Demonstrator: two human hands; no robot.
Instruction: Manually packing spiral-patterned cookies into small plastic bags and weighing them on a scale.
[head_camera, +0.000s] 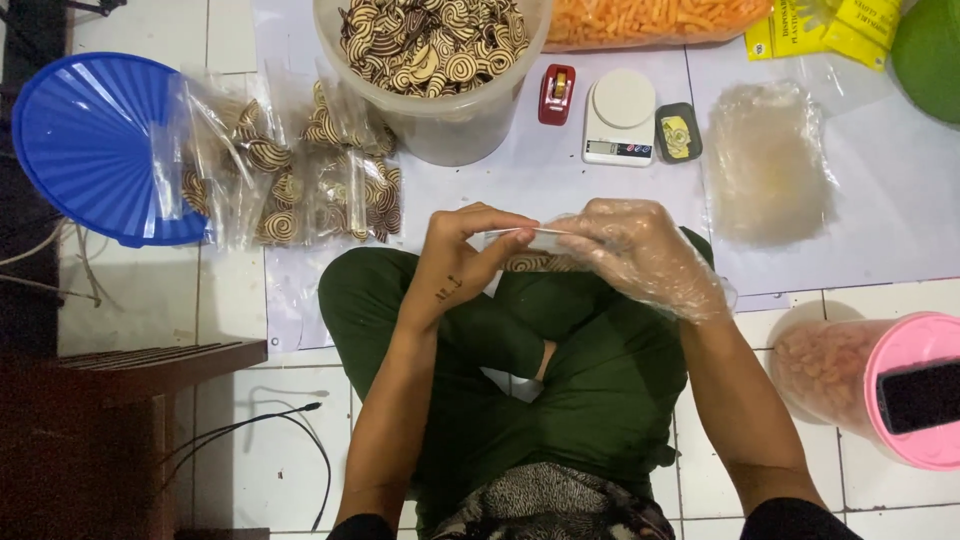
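Observation:
My left hand is bare and pinches the top edge of a small clear plastic bag holding brown-and-cream spiral cookies. My right hand, inside a thin clear plastic glove, grips the same bag's top edge from the right. The bag hangs over my crossed legs in dark green trousers. Both hands meet at the bag's mouth, fingers closed on it.
Filled cookie bags lie at the left beside a blue lid. A clear tub of spiral cookies stands ahead, with a red tape dispenser, white scale, stack of empty bags and pink-lidded jar.

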